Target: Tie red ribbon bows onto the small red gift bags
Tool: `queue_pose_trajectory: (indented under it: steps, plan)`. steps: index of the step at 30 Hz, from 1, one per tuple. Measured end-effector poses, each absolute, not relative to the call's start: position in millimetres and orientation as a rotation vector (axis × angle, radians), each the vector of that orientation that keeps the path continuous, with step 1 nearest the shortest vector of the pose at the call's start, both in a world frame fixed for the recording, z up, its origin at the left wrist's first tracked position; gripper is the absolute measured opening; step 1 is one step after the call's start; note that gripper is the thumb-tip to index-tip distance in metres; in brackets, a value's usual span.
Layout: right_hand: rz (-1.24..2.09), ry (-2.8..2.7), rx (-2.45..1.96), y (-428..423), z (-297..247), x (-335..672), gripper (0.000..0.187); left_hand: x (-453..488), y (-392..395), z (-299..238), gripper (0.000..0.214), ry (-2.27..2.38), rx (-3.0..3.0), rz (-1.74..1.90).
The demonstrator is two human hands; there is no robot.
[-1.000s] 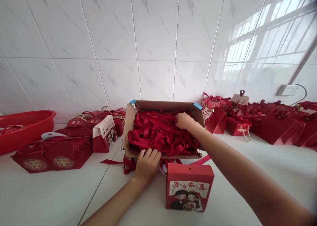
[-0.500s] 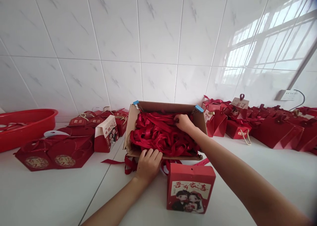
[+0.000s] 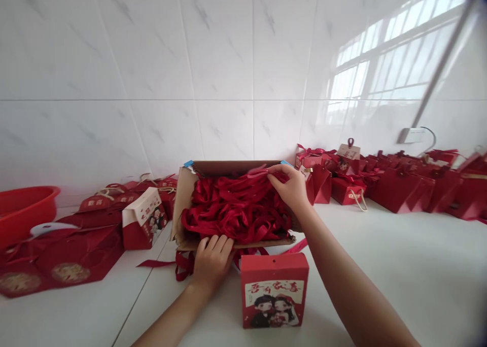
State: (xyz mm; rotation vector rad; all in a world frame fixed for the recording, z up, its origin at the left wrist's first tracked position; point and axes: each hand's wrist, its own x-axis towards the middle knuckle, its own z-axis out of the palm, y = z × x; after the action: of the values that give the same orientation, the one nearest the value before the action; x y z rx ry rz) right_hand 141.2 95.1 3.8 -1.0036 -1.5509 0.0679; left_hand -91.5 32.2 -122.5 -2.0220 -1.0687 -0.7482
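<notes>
An open cardboard box [image 3: 185, 195] full of tangled red ribbon [image 3: 236, 210] stands before me against the tiled wall. My left hand [image 3: 213, 261] is closed over the box's front edge, fingers hooked onto the rim. At the box's right side, my right hand [image 3: 291, 184] pinches a strand of the ribbon between thumb and fingertips, raised a little over the heap. Upright in front of the box is a red gift box [image 3: 274, 292] with a cartoon couple printed on it. Loose ribbon ends hang out under the box's front edge.
Red gift boxes [image 3: 81, 255] and a red-and-white printed box [image 3: 143, 219] stand on the left, with a red basin [image 3: 28, 210] behind. Many red gift bags [image 3: 403, 187] crowd the right along the wall. A wall socket [image 3: 413, 135] with a cable is above them.
My right hand has lifted slightly up from the heap with ribbon in its pinch. My left hand stays on the front rim. The view has shifted, moving most things leftward.
</notes>
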Motion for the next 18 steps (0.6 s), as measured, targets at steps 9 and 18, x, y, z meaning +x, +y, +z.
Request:
queue_pose_trajectory:
  steps: [9,18]
  plan:
    - [0.042,-1.456,-1.026,98,4,162,0.011,-94,36,-111,0.017,-1.157,-2.006,-0.690]
    - [0.542,-1.304,-0.484,82,24,183,0.014,-71,75,-41,0.037,-1.440,-1.934,-0.653]
